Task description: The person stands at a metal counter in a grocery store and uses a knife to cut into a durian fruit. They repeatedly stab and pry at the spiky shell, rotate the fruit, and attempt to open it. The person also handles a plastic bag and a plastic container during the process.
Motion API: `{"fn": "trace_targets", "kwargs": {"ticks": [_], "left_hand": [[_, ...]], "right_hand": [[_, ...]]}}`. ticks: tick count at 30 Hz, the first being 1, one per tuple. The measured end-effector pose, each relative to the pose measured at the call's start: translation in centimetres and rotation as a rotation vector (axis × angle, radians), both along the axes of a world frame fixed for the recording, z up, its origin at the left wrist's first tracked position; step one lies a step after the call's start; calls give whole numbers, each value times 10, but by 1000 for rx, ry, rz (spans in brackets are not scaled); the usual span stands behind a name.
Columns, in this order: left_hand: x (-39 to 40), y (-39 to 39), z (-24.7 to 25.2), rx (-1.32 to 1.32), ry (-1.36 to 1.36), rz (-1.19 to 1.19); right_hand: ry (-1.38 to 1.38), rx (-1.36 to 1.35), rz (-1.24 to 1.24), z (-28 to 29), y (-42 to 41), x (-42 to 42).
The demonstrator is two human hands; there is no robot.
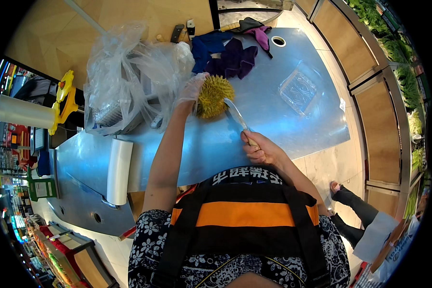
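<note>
A spiky yellow-green durian [215, 98] rests on the stainless steel table [208, 151] in front of me. My left hand [192, 90], covered by a clear plastic glove, steadies the fruit from its left side. My right hand [261, 147] is bare and grips the wooden handle of a knife [236, 112] with a curved blade. The blade's tip meets the right side of the durian's husk; I cannot tell whether it has gone in.
A large clear plastic bag [118, 79] of packaging stands left of the durian. Purple cloth [232, 59] and blue cloth [207, 46] lie behind it. At right is a clear plastic tray [298, 90]. A plastic film roll [119, 172] sits at left. Someone's legs [356, 205] show at lower right.
</note>
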State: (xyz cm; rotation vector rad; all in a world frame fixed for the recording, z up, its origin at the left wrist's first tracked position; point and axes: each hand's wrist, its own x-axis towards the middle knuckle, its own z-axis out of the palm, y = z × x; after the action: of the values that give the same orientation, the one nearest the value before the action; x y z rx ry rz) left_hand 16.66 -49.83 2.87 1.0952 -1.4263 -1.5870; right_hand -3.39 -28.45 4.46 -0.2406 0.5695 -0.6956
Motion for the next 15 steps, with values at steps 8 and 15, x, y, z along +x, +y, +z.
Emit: {"fn": "trace_targets", "kwargs": {"ticks": [8,15], "left_hand": [[0,1,0,-7,19,2],[1,0,-3,-21,-82,16]], "right_hand": [[-184,27,1,-18,0,1],[-192,60,-16,-18,-2,1]]}}
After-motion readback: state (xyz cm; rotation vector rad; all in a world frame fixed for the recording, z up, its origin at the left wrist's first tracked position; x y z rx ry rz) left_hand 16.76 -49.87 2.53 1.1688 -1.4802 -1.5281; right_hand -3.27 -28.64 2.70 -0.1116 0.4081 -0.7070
